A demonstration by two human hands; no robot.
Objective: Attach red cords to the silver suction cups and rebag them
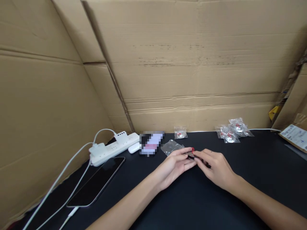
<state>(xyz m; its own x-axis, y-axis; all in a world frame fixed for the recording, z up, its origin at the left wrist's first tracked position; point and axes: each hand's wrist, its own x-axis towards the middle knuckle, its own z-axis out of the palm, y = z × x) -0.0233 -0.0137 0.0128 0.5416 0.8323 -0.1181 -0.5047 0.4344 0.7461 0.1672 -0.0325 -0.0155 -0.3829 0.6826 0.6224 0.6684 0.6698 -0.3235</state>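
Between my two hands, above the black table, is a small dark, shiny metal disc with a red cord loop standing up from it. The fingers of my left hand grip its left side. From the right, my right hand pinches its near edge with thumb and fingertips. Much of the disc is hidden by the fingers. Just behind my left hand lies a crumpled clear plastic bag.
Against the cardboard wall lie a bagged silver disc and several more bagged discs. On the left are a white power strip, cables, a tablet and a blurred-out phone. A labelled parcel sits far right.
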